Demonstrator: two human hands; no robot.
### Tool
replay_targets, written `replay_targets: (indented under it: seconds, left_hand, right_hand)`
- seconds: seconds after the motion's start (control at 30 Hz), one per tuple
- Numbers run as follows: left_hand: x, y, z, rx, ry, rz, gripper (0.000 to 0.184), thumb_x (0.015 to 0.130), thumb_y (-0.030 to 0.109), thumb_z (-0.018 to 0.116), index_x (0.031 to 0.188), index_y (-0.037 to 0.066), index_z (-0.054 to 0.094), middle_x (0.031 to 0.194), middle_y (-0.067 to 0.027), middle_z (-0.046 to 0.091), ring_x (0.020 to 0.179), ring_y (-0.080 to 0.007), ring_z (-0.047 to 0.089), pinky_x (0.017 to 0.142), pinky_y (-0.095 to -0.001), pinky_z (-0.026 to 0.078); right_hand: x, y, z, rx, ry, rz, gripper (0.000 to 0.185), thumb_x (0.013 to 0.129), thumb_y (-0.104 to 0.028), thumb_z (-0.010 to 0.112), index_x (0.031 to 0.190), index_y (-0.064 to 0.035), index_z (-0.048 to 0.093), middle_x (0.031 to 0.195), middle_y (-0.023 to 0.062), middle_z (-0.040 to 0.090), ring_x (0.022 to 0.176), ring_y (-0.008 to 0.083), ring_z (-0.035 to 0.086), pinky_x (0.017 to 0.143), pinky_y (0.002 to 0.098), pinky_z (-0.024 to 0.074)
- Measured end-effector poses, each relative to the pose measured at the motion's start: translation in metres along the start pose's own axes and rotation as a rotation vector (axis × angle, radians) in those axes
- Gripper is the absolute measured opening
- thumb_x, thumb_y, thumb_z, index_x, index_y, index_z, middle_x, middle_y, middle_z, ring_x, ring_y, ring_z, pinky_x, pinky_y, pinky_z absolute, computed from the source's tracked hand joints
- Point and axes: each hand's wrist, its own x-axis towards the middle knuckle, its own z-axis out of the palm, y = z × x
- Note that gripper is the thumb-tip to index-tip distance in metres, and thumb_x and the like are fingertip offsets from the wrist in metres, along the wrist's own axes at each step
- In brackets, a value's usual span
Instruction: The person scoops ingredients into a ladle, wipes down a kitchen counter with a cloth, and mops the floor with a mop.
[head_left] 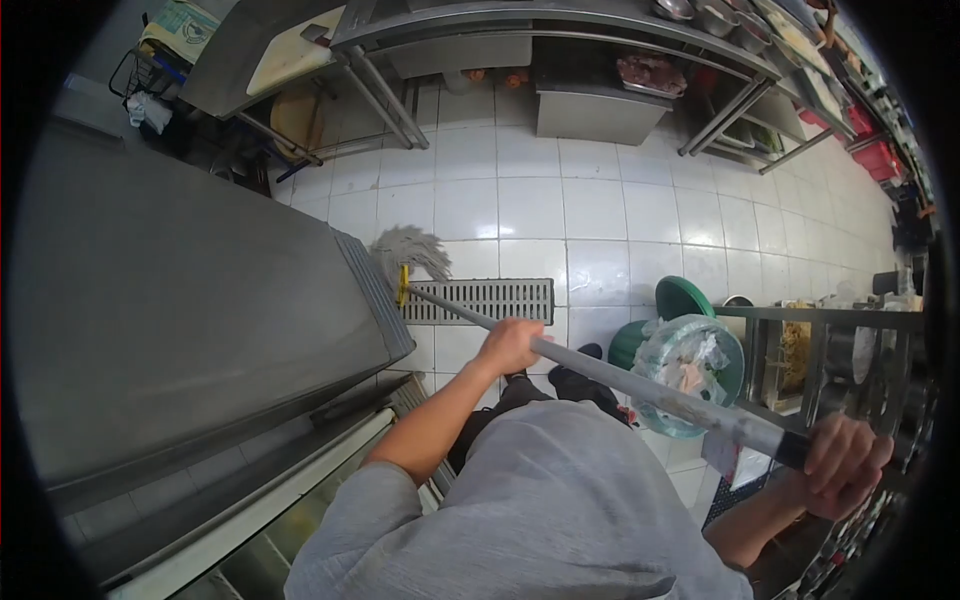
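Note:
A string mop (412, 250) with a yellow clamp (404, 286) lies with its grey strands on the white tiles, beside the large grey metal cabinet. Its long grey handle (640, 385) runs across in front of my body, tilted up toward the right. Midway along the handle, my left hand (510, 346) is closed around it. At the black upper end, my right hand (846, 466) grips the handle with curled fingers. Below the handle's lower stretch, a slotted floor drain grate (485, 300) is set into the tiles, partly touched by the mop's clamp end.
The grey metal cabinet (190, 300) fills the left side. A green bin (735, 372) lined with a clear bag of waste stands at my right, its green lid (683, 297) behind it. A steel table (560, 20) spans the back; a metal rack (820, 320) stands right.

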Motion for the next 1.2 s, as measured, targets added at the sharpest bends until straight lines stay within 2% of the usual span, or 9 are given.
replay_targets:
  seconds: [0.17, 0.33, 0.4, 0.47, 0.6, 0.9, 0.93, 1.1, 1.2]
  left_hand:
    - [-0.001, 0.028, 0.016, 0.027, 0.141, -0.034, 0.032, 0.082, 0.026, 0.07, 0.064, 0.005, 0.054, 0.065, -0.0169, 0.06, 0.069, -0.0406, 0.061, 0.064, -0.0505, 0.046]
    - [0.046, 0.121, 0.076, -0.091, 0.121, 0.079, 0.036, 0.08, 0.028, 0.073, 0.062, 0.005, 0.052, 0.061, -0.0182, 0.056, 0.062, -0.041, 0.059, 0.058, -0.0481, 0.045]
    - [0.068, 0.16, 0.106, -0.194, 0.118, 0.161, 0.033, 0.078, 0.027, 0.073, 0.063, 0.006, 0.054, 0.061, -0.0177, 0.058, 0.063, -0.0404, 0.06, 0.057, -0.0476, 0.046]
    - [0.094, 0.199, 0.129, -0.233, 0.125, 0.277, 0.03, 0.077, 0.025, 0.072, 0.063, 0.006, 0.055, 0.06, -0.017, 0.058, 0.062, -0.0402, 0.061, 0.056, -0.0471, 0.047]
    - [0.133, 0.266, 0.161, -0.378, 0.143, 0.365, 0.027, 0.076, 0.022, 0.071, 0.061, 0.006, 0.055, 0.061, -0.0171, 0.059, 0.062, -0.0404, 0.06, 0.057, -0.0476, 0.047]
    - [0.225, 0.312, 0.218, -0.428, 0.037, 0.499, 0.013, 0.071, 0.015, 0.064, 0.069, 0.004, 0.057, 0.07, -0.018, 0.062, 0.073, -0.0404, 0.063, 0.068, -0.0476, 0.05]
    - [0.237, 0.31, 0.222, -0.402, -0.026, 0.481, 0.012, 0.07, 0.015, 0.064, 0.072, 0.004, 0.058, 0.074, -0.0174, 0.063, 0.077, -0.0396, 0.063, 0.069, -0.0468, 0.05]
    - [0.238, 0.302, 0.228, -0.495, -0.048, 0.46, 0.01, 0.071, 0.013, 0.064, 0.073, 0.006, 0.057, 0.073, -0.0169, 0.063, 0.077, -0.0397, 0.063, 0.068, -0.0473, 0.049]
    - [0.196, 0.305, 0.22, -0.528, 0.063, 0.508, 0.013, 0.072, 0.015, 0.065, 0.072, 0.006, 0.056, 0.069, -0.0166, 0.062, 0.072, -0.0395, 0.062, 0.065, -0.048, 0.048]
  right_hand:
    - [0.02, -0.02, -0.01, 0.0, -0.041, 0.053, 0.024, 0.098, -0.016, 0.05, 0.076, -0.0108, 0.041, 0.048, -0.0022, 0.051, 0.036, 0.0062, 0.05, 0.038, 0.0184, 0.0444]
    - [0.069, -0.137, -0.104, -0.367, 0.094, 0.022, 0.02, 0.093, -0.007, 0.05, 0.073, -0.0074, 0.049, 0.051, -0.0034, 0.04, 0.043, 0.0061, 0.041, 0.063, 0.0227, 0.0448]
    - [0.083, -0.186, -0.131, -0.524, 0.156, -0.022, 0.021, 0.095, -0.011, 0.048, 0.075, -0.0081, 0.051, 0.053, -0.0027, 0.041, 0.045, 0.0079, 0.042, 0.059, 0.0253, 0.0418]
    - [0.123, -0.185, -0.077, -0.325, -0.088, 0.114, 0.027, 0.102, -0.021, 0.042, 0.081, -0.0097, 0.053, 0.057, -0.0016, 0.042, 0.045, 0.01, 0.04, 0.046, 0.0268, 0.0357]
    - [0.152, -0.247, -0.074, -0.324, -0.286, 0.257, 0.03, 0.101, -0.023, 0.044, 0.074, -0.0119, 0.052, 0.054, -0.0035, 0.041, 0.044, 0.0084, 0.036, 0.048, 0.0261, 0.0358]
    - [0.11, -0.202, -0.015, -0.213, 0.353, -0.273, 0.034, 0.101, -0.021, 0.041, 0.068, -0.0156, 0.044, 0.054, -0.0037, 0.036, 0.044, 0.0091, 0.034, 0.049, 0.0272, 0.0355]
    - [0.111, -0.192, -0.006, -0.1, 0.584, -0.414, 0.036, 0.101, -0.021, 0.04, 0.066, -0.0165, 0.041, 0.054, -0.0038, 0.035, 0.044, 0.0092, 0.034, 0.05, 0.0275, 0.0354]
    - [0.112, -0.166, 0.029, -0.125, 0.787, -0.604, 0.037, 0.1, -0.019, 0.04, 0.063, -0.0184, 0.038, 0.054, -0.0039, 0.033, 0.044, 0.01, 0.033, 0.05, 0.0294, 0.0363]
    - [0.114, -0.189, 0.037, -0.126, 0.668, -0.643, 0.034, 0.096, -0.018, 0.044, 0.063, -0.0183, 0.039, 0.055, -0.0042, 0.035, 0.044, 0.0104, 0.034, 0.047, 0.0311, 0.0371]
